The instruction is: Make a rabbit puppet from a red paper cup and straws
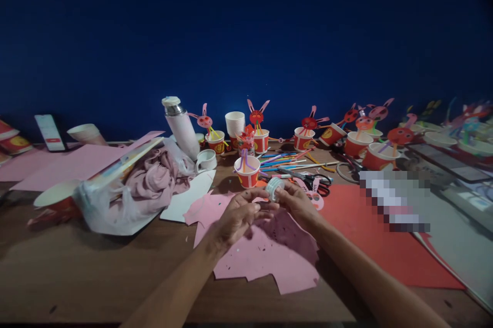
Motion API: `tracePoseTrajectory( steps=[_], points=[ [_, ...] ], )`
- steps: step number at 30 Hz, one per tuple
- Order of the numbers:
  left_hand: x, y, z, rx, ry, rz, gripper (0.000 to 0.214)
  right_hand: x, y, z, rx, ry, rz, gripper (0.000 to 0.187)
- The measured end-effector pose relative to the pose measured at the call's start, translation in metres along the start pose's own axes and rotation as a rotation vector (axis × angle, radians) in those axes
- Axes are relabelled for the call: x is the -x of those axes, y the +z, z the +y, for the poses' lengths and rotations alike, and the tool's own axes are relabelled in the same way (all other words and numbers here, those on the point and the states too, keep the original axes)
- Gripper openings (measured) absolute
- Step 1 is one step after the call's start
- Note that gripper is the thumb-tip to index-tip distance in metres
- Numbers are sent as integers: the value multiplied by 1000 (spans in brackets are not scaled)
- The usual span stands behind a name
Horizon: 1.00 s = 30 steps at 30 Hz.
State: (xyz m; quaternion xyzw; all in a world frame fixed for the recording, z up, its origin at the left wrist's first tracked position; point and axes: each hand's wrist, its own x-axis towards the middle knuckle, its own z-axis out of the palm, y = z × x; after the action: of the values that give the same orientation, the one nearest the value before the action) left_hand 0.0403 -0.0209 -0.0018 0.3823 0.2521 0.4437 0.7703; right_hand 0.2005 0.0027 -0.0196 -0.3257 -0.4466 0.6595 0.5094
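Observation:
A roll of clear tape [274, 188] is held up over the cut pink paper [269, 258]. My right hand [298, 204] pinches the roll from the right, thumb on its near face. From the left, my left hand [241, 217] reaches the roll with curled fingers, the index fingertip against its edge. Any loose tape end is too small to make out. Just beyond the hands stands a red and white paper cup [247, 171] with purple and orange pipe cleaners rising from it. A pink paper rabbit face [315, 199] lies beside my right hand.
Black-handled scissors [323, 187] and several coloured pipe cleaners [283, 160] lie behind the hands. Rabbit cups [304, 139] line the back. Red paper [377, 235] spreads rightward. Leftward are a thermos [183, 130], a white mug [206, 160], a plastic bag [111, 210] and a phone [50, 133].

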Motion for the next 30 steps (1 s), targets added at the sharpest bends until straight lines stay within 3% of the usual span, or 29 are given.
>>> tracePoseTrajectory(
  steps=[8,20,26,30],
  points=[
    [1,7,1,-30,57,89,6,0,7,7,-73,7,14,28],
    [0,2,0,-16,95,16,2,0,5,8,-98,57,-60,29],
    [2,3,5,-16,126,29,3,1,4,7,-1,25,-78,34],
    [1,-3,7,-30,116,21,3,-1,-9,-14,166,5,-4,40]
  ],
)
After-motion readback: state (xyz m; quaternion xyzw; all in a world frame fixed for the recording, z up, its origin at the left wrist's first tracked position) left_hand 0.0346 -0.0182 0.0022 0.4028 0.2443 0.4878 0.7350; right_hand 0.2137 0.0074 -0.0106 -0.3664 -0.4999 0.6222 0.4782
